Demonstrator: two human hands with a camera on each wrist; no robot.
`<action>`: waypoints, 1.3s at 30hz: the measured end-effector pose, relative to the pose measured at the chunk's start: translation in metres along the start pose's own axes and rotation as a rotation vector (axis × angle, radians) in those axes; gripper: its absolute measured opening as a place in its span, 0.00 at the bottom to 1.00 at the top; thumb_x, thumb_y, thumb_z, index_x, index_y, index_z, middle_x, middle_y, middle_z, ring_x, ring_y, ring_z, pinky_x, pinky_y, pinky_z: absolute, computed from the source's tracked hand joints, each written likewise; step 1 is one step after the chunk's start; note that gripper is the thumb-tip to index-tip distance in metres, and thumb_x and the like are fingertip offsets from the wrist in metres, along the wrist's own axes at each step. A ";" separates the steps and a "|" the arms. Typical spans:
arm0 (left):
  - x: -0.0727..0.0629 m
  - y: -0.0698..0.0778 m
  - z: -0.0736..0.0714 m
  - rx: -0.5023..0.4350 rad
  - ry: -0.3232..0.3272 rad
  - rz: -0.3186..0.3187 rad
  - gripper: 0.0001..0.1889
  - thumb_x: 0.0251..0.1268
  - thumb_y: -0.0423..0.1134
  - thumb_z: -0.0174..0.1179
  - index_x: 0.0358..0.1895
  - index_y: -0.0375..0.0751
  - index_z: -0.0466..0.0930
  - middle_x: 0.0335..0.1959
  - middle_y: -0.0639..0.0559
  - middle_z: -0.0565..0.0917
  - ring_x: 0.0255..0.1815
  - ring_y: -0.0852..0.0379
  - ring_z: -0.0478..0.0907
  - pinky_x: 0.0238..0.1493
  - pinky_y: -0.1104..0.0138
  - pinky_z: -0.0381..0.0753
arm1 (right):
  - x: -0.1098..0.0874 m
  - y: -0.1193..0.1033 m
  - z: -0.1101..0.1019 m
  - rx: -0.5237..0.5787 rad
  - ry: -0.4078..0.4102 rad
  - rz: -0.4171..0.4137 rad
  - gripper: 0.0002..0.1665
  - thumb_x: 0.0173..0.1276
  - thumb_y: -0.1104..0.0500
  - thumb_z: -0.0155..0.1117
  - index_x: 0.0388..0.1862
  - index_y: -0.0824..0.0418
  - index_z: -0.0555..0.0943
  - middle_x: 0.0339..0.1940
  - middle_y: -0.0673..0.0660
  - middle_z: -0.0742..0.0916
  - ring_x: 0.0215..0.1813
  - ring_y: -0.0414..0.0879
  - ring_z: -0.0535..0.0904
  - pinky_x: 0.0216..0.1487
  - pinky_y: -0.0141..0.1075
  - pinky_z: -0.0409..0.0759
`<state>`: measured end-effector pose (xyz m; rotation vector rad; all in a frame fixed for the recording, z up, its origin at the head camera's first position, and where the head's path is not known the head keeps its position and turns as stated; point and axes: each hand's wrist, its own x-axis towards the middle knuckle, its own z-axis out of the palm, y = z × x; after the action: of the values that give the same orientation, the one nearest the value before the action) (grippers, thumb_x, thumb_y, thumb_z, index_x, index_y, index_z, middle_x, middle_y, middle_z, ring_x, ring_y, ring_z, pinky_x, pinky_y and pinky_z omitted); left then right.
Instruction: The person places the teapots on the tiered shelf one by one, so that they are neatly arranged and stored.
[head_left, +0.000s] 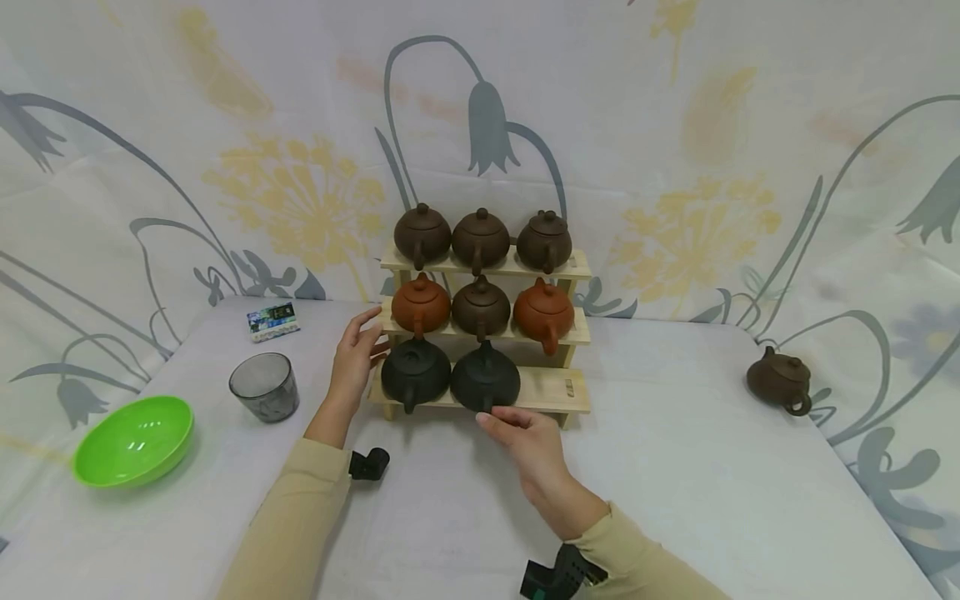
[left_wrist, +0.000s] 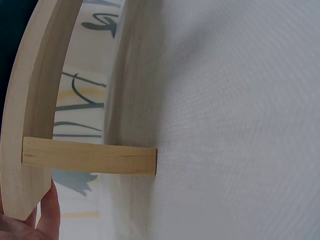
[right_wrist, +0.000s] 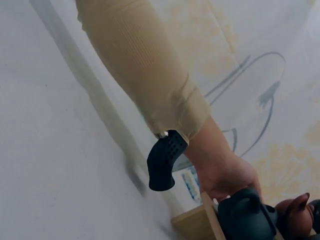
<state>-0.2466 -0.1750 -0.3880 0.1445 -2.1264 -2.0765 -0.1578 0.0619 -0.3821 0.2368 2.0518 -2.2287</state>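
A three-tier wooden display stand (head_left: 543, 388) holds several small teapots. On its bottom tier, my right hand (head_left: 528, 454) pinches the handle of a black teapot (head_left: 486, 375) in the middle place. Another black teapot (head_left: 416, 369) sits just left of it and shows close up in the right wrist view. My left hand (head_left: 352, 367) grips the left end of the stand; its fingers (left_wrist: 49, 212) curl around the board's corner in the left wrist view. On the middle tier, a brown teapot (head_left: 480, 308) stands between an orange teapot (head_left: 421, 304) and a red-orange teapot (head_left: 542, 312).
Three brown teapots line the top tier, one of them (head_left: 481, 239) in the middle. To the far right sits another brown teapot (head_left: 778, 381) on the white table. At left are a green bowl (head_left: 135, 442), a grey glass (head_left: 264, 387) and a small patterned box (head_left: 273, 322).
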 end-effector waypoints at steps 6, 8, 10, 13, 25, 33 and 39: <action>0.000 0.002 0.002 -0.003 -0.001 -0.002 0.23 0.75 0.46 0.42 0.69 0.48 0.60 0.58 0.40 0.70 0.56 0.44 0.71 0.57 0.58 0.67 | 0.004 -0.001 -0.001 -0.017 -0.012 -0.023 0.15 0.55 0.66 0.70 0.39 0.75 0.80 0.29 0.53 0.81 0.33 0.40 0.76 0.38 0.32 0.76; 0.000 0.004 0.002 -0.004 -0.002 -0.003 0.23 0.75 0.46 0.42 0.69 0.48 0.60 0.58 0.40 0.70 0.56 0.43 0.71 0.57 0.58 0.67 | 0.005 0.000 -0.003 -0.042 -0.026 -0.045 0.15 0.55 0.66 0.70 0.39 0.74 0.81 0.29 0.53 0.81 0.34 0.40 0.76 0.38 0.33 0.76; 0.000 0.004 0.003 -0.006 -0.001 -0.008 0.23 0.75 0.46 0.42 0.69 0.49 0.60 0.59 0.40 0.70 0.56 0.43 0.71 0.57 0.58 0.67 | 0.006 0.000 -0.005 -0.066 -0.049 -0.066 0.15 0.55 0.66 0.70 0.39 0.74 0.81 0.31 0.54 0.82 0.35 0.41 0.77 0.40 0.33 0.76; -0.001 0.006 0.003 -0.003 -0.001 -0.016 0.23 0.75 0.46 0.41 0.70 0.49 0.59 0.59 0.40 0.70 0.57 0.43 0.70 0.58 0.57 0.66 | 0.006 0.001 -0.011 -0.081 -0.086 -0.097 0.14 0.55 0.68 0.69 0.41 0.73 0.81 0.34 0.56 0.83 0.38 0.43 0.79 0.41 0.33 0.77; 0.001 0.004 0.001 -0.004 0.003 -0.017 0.23 0.75 0.46 0.41 0.70 0.49 0.59 0.60 0.40 0.70 0.56 0.44 0.70 0.58 0.58 0.66 | 0.016 0.001 -0.063 -0.143 -0.100 -0.179 0.18 0.54 0.73 0.67 0.45 0.76 0.78 0.39 0.63 0.83 0.38 0.44 0.81 0.41 0.32 0.78; 0.001 0.003 0.001 -0.008 0.006 -0.026 0.23 0.75 0.46 0.41 0.70 0.49 0.60 0.59 0.40 0.70 0.56 0.44 0.71 0.58 0.58 0.66 | 0.022 -0.005 -0.107 -0.260 0.001 -0.175 0.19 0.57 0.70 0.67 0.48 0.74 0.77 0.40 0.61 0.83 0.38 0.39 0.80 0.41 0.29 0.77; 0.000 0.002 0.001 -0.004 0.004 -0.029 0.23 0.75 0.46 0.41 0.70 0.49 0.59 0.59 0.40 0.70 0.56 0.44 0.71 0.57 0.59 0.67 | 0.025 -0.009 -0.139 -0.329 0.066 -0.180 0.23 0.58 0.65 0.68 0.51 0.74 0.75 0.37 0.53 0.84 0.38 0.36 0.80 0.41 0.27 0.76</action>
<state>-0.2463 -0.1737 -0.3856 0.1808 -2.1302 -2.0944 -0.1774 0.2019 -0.3890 0.1007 2.5236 -1.9497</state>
